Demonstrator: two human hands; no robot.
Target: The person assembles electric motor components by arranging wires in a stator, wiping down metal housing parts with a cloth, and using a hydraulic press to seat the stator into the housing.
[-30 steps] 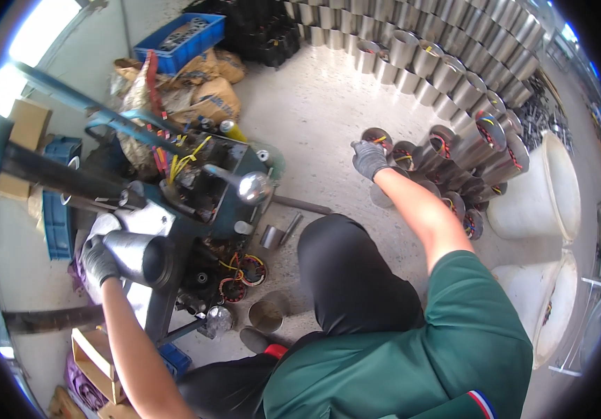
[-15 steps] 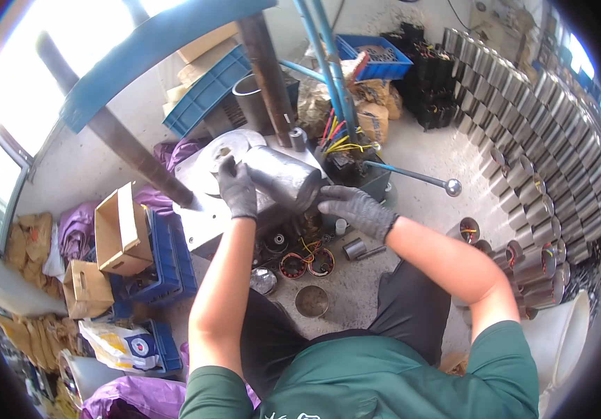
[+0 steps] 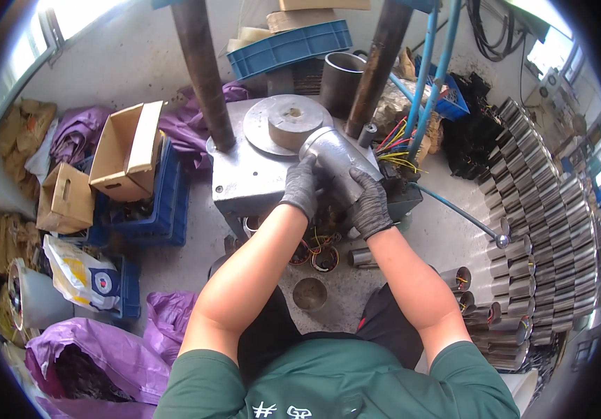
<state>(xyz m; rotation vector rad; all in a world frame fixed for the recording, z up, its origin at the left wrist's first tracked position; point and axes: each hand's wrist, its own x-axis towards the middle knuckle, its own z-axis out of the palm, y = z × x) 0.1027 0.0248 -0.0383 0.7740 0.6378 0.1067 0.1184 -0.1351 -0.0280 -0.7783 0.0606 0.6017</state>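
A smooth silver metal cylinder (image 3: 341, 162) is held aslant between my two gloved hands, its upper end leaning left. My left hand (image 3: 300, 186) closes on its left side, thumb up near the upper end. Around the lower right side curls my right hand (image 3: 370, 207). Just behind the cylinder's upper end, a thick round metal block (image 3: 298, 126) rests on a flat disc (image 3: 258, 129) on the press table (image 3: 244, 183). Below my hands lie wound coil rings with coloured leads (image 3: 325, 257), partly hidden by my arms.
Two steel posts (image 3: 201, 77) rise from the press table. A blue lever with a ball end (image 3: 502, 241) juts out at right. Stacked metal cylinders (image 3: 548, 216) line the right side. Cardboard boxes (image 3: 124, 185) sit in blue crates at left. A round bowl (image 3: 309, 295) stands between my legs.
The view has swung left. The cylinder now stands steeper. My right hand has gone from touching its lower end to wrapping its side; my left hand stays on it.
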